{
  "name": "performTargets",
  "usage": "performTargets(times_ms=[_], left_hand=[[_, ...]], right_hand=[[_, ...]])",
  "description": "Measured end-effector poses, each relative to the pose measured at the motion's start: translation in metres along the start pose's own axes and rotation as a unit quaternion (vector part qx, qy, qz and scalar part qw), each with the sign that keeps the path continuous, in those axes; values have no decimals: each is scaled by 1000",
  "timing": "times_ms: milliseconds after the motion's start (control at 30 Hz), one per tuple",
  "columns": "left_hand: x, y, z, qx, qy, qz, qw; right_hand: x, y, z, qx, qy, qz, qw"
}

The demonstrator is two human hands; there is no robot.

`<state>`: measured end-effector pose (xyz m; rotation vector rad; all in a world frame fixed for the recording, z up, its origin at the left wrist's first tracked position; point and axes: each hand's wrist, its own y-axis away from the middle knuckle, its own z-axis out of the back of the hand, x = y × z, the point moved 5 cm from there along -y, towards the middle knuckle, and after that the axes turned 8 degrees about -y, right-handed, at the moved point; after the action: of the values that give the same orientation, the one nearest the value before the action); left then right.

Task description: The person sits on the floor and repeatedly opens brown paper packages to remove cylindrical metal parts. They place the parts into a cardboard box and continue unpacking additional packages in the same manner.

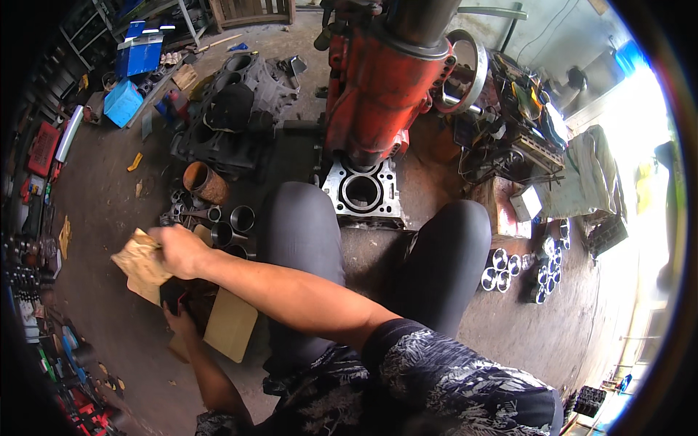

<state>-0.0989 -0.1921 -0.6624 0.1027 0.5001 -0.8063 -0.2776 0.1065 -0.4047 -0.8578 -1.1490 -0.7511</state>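
Note:
My right arm reaches across to the left, and my right hand (pixel 182 251) is closed on a crumpled sheet of brown paper (pixel 140 265). Just below it, my left hand (pixel 180 322) grips a dark object with a red edge (pixel 172 293), whose kind I cannot make out. An open cardboard box (pixel 231 327) sits beside my left hand, partly hidden under my right forearm. Dark metal cylinder sleeves (pixel 242 218) stand on the floor by my left knee, close to my right hand.
Between my knees lies an engine block (pixel 361 192) under a red boring machine (pixel 378 87). A rusty cylinder (pixel 205 183) and another dark engine block (pixel 243 87) are to the left. Several shiny pistons (pixel 499 270) stand on the right. Tools line the left edge.

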Motion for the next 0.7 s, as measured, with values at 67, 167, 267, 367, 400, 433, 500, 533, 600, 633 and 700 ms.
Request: performTargets(times_ms=[67,167,267,367,400,433,500,533,600,633,700], left_hand=[[-3,4,-3,-52,-72,-33,996],[3,5,-3,-83,-59,57,993],[25,8,11,-116,-7,181,977],[57,14,21,-16,139,242,960],[69,19,21,33,200,271,941],[78,23,20,40,303,281,910],[98,35,10,44,496,337,799],[108,36,7,38,524,319,789],[129,39,-1,39,591,296,749],[143,38,-6,51,597,309,739],[173,33,-14,58,594,374,710]], right_hand=[[-18,3,-11,26,35,-37,998],[-27,6,-17,67,80,-49,993],[-28,10,-13,70,108,-79,989],[-27,13,-10,83,115,-78,987],[-26,14,-10,92,122,-73,986],[-26,15,-11,96,127,-68,985],[-27,17,-13,108,137,-67,982],[-28,18,-16,118,143,-70,980],[-29,20,-21,133,146,-74,978],[-29,21,-23,138,143,-73,977],[-30,22,-28,147,148,-68,976]])
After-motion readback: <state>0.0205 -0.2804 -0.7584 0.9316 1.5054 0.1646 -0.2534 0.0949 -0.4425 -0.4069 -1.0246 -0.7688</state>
